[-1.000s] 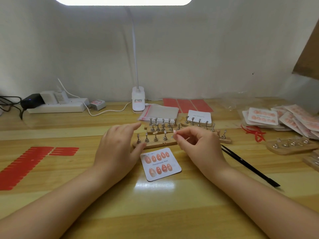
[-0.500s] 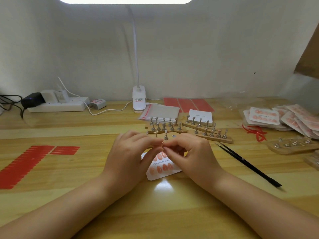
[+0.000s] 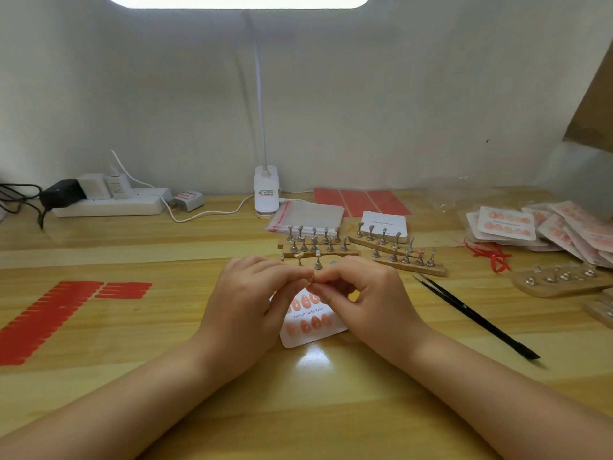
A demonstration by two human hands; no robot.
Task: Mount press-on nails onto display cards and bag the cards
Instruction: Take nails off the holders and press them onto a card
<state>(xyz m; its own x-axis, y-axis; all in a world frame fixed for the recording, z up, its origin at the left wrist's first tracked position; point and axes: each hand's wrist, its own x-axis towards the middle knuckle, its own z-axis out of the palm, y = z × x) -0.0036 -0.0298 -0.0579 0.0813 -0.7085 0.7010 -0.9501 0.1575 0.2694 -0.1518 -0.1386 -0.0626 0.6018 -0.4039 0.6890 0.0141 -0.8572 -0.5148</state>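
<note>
A: From the head view, what are the hands doing?

B: The left hand (image 3: 252,300) and right hand (image 3: 361,300) are meeting fingertip to fingertip just above the display card (image 3: 311,322), fingers curled in. They are pinching something tiny between them; it is too small to tell what.

A: And where is the card lying?

B: It is lying flat on the desk (image 3: 298,410), partly hidden under both hands, showing peach press-on nails (image 3: 306,325) in two rows.

A: What is sitting behind the hands?

B: Wooden strips with metal nail stands (image 3: 318,245) are standing just beyond the fingers, and a second pair of strips (image 3: 403,257) is angling off to the right. A stack of clear bags (image 3: 308,215) and a blank card (image 3: 384,224) are lying behind those.

A: And to the sides?

B: Black tweezers (image 3: 474,317) are lying near the right hand. Bagged cards (image 3: 544,230) are piling up at the far right, and red adhesive tabs (image 3: 49,313) are lying well apart on the left.
</note>
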